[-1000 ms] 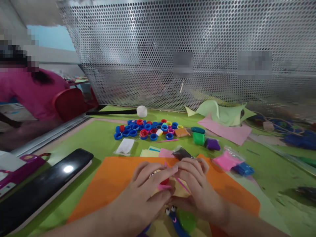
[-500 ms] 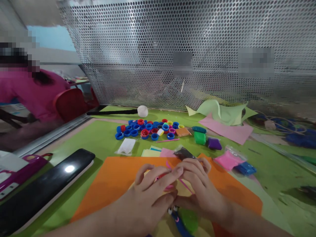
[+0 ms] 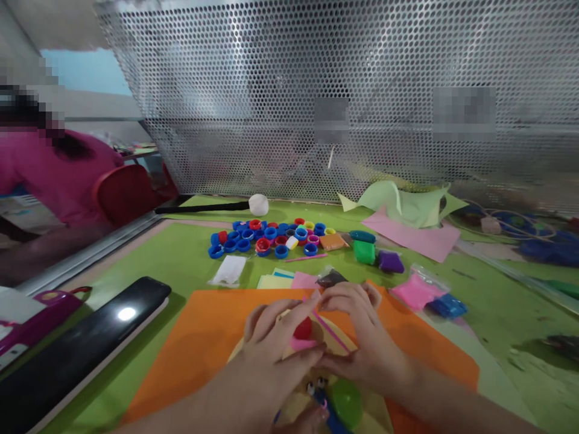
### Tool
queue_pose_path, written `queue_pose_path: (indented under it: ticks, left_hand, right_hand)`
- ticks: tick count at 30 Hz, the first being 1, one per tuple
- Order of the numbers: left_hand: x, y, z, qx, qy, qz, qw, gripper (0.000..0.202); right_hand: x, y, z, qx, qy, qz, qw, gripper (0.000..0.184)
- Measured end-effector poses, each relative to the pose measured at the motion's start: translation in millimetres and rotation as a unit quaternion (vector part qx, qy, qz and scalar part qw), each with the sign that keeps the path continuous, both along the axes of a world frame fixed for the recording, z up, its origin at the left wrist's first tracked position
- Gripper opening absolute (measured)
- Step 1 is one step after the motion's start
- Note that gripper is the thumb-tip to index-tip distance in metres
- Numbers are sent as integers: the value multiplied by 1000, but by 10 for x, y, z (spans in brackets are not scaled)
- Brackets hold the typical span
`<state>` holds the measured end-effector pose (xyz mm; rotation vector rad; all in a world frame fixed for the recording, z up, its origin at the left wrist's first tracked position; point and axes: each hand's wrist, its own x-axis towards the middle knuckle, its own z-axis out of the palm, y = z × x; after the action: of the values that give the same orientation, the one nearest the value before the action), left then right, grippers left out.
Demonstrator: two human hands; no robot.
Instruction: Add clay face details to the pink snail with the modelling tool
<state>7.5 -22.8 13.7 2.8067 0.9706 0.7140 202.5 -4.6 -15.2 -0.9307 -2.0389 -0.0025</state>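
Note:
My left hand [image 3: 275,343] curls over a small red and pink piece [image 3: 303,329], its forefinger above and its thumb below. Opposite it, my right hand [image 3: 366,331] arches with forefinger and thumb apart, both close to the left hand's fingertips. Beneath both hands lies a pale yellow disc [image 3: 377,410] on an orange sheet [image 3: 181,349]. A thin pink stick [image 3: 332,334] crosses the disc between the hands. Below them are a blue figure with googly eyes [image 3: 332,416] and a green round piece [image 3: 347,402]. A fingertip touches the blue figure; whose it is I cannot tell.
Several bottle caps [image 3: 270,234] lie beyond the sheet, with bagged clay, like the pink packet [image 3: 417,292], to the right. A long black case [image 3: 90,343] lies at left. A perforated metal panel [image 3: 289,78] stands behind; a person in pink [image 3: 67,169] sits at left.
My two hands have moved slightly apart, and more of the red piece shows between them. A fingertip now appears by the blue figure. The view has shifted slightly.

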Motion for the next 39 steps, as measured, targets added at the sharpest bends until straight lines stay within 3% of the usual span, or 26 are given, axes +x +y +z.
queue_pose_path:
  ticks: [5, 11, 14, 16, 20, 25, 29, 32, 35, 37, 39]
  left_hand:
    - [34, -17, -29, -27, -3, 4, 1000, 41]
    - [-17, 31, 215, -77, 49, -20, 996, 32]
    - [-49, 37, 265, -59, 62, -19, 996, 31]
    - [-53, 29, 197, -26, 39, -10, 999, 32]
    - [-24, 41, -91, 41, -43, 33, 998, 40]
    - [67, 151, -363, 21, -65, 114, 991, 61]
    - [161, 169, -449, 4, -65, 131, 989, 59]
    - [148, 106, -361, -7, -72, 132, 989, 57]
    - [34, 39, -97, -20, -66, 69, 995, 43]
    - [-47, 22, 85, -101, -10, -19, 995, 43]
    - [-88, 26, 178, -134, -19, -15, 991, 40]
  right_hand:
    - [-36, -7, 7, 1, 6, -2, 1000, 39]
    - [12, 0, 21, -39, 9, -28, 999, 47]
    - [51, 10, 21, -62, 13, -39, 997, 51]
    - [66, 21, 10, -72, 15, -38, 997, 52]
    - [65, 41, -24, -74, 11, -17, 997, 58]
    - [27, 32, -32, -70, 15, 3, 997, 63]
    - [5, 2, -22, -63, 21, 10, 998, 66]
    - [17, -10, -15, -74, 34, 3, 997, 65]
    - [43, 0, -7, -99, 50, -10, 994, 63]
    - [57, 14, -4, -114, 60, -17, 991, 64]
    - [63, 27, -5, -125, 65, -20, 990, 67]
